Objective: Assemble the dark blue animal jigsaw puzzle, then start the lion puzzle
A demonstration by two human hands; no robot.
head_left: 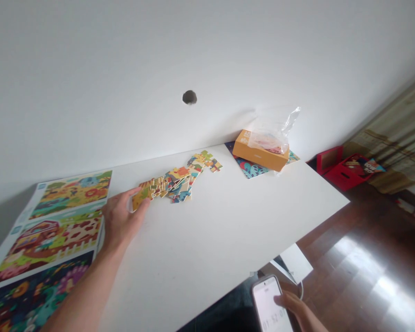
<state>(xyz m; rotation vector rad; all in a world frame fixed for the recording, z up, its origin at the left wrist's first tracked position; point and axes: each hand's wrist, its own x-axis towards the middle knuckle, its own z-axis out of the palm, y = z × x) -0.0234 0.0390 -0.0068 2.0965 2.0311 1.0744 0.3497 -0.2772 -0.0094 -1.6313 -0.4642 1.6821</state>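
We pinch the left end of the pieces (183,177) in our left grip (122,217), narrow around them; the rest trail off to the right of that grip on the counter (207,240). Just left of it lies the picture sheet (64,230). Well to its right, a clear bag (278,124) tops the box (257,156). Our right grip (295,308) is closed around a phone (268,302).

Puzzle pieces (181,174) are strewn on the table (210,240) just left of the frame's middle, picture sheet (65,230) along the left edge. Box (259,156) sits on a picture board (254,170) right of centre, plastic bag (278,127) on top. Phone (268,299)'s bottom right, past the table's near edge. Open bin (344,177)'s far right, on the floor (349,240).
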